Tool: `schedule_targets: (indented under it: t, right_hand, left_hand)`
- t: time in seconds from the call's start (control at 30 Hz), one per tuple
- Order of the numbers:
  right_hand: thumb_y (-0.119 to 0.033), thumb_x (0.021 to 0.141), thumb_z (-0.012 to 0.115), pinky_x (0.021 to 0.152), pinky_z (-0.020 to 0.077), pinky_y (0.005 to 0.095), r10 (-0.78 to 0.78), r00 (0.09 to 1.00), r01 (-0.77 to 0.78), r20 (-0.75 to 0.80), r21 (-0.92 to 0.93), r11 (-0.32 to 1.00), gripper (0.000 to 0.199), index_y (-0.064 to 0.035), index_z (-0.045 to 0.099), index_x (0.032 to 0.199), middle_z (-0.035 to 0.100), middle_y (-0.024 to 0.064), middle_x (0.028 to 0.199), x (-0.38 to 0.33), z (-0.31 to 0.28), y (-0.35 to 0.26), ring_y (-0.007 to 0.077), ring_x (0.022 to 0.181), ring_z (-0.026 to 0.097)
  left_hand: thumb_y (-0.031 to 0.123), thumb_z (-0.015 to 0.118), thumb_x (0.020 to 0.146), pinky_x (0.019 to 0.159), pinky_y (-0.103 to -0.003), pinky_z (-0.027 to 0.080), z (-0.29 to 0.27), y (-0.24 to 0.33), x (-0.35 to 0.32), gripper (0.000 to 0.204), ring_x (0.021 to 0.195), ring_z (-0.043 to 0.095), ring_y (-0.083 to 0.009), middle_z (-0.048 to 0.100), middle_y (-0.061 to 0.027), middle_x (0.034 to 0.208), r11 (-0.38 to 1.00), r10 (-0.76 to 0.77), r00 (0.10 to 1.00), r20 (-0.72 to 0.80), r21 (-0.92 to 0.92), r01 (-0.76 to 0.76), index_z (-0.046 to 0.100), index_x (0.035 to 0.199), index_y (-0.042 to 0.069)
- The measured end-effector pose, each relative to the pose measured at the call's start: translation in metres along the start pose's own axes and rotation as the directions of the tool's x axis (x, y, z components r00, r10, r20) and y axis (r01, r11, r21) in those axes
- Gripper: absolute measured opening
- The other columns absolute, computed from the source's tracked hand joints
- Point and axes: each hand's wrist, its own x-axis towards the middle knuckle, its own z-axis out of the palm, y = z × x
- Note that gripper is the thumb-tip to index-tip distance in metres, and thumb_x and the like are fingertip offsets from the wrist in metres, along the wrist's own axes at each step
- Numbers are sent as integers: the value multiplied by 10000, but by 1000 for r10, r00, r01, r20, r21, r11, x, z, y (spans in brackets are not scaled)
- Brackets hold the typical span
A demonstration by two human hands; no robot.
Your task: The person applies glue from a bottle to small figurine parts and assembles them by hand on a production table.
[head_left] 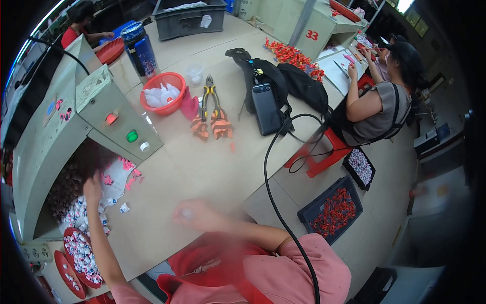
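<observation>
My left hand (92,191) reaches into the opening of the pale green machine (119,109), by a heap of small white and dark blue parts (80,212) and some small pink pieces (135,175) on a white sheet. Its fingertips fade into shadow, so their closing is unclear. Over the bare table front, my right hand (205,215) is smeared by motion. Its fingers are curled in, with a small pale thing (187,214) at them, too blurred to name. One loose white part (124,207) lies on the table between the hands.
Beyond my hands are pliers (209,96) with wrapped handles, a red bowl (178,110) of white pieces, a bottle (139,50) and a phone (264,109) on a black bag. A black cable (267,177) crosses at right. Red trays (86,263) sit lower left; a co-worker (377,101) sits right.
</observation>
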Motion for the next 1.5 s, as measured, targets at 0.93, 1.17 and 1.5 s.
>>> schedule_targets:
  t: [0.93,1.17,1.5]
  right_hand:
    - [-65,802,654,565,449,203,252,968,-250,-1,105,962,120,21,617,877,583,23,706,3,-6,-25,70,601,533]
    - [-61,802,655,569,453,200,261,964,-264,48,82,961,122,17,621,890,591,21,708,-24,15,-40,67,608,536]
    - [-11,787,631,591,472,221,193,965,-208,179,72,975,228,30,569,1003,565,44,760,-11,32,-36,97,636,543]
  left_hand:
    - [234,502,850,808,-427,454,-9,44,-38,267,914,563,-353,601,-200,948,989,-123,981,-150,-97,110,613,879,-7]
    - [125,623,732,706,-418,466,-14,52,-106,205,828,576,-333,574,-155,830,965,-8,925,-381,-246,-93,550,889,16]
    - [91,640,746,731,-333,486,-37,72,-182,250,853,608,-260,612,-130,938,704,-305,870,-387,-707,-67,595,980,15]
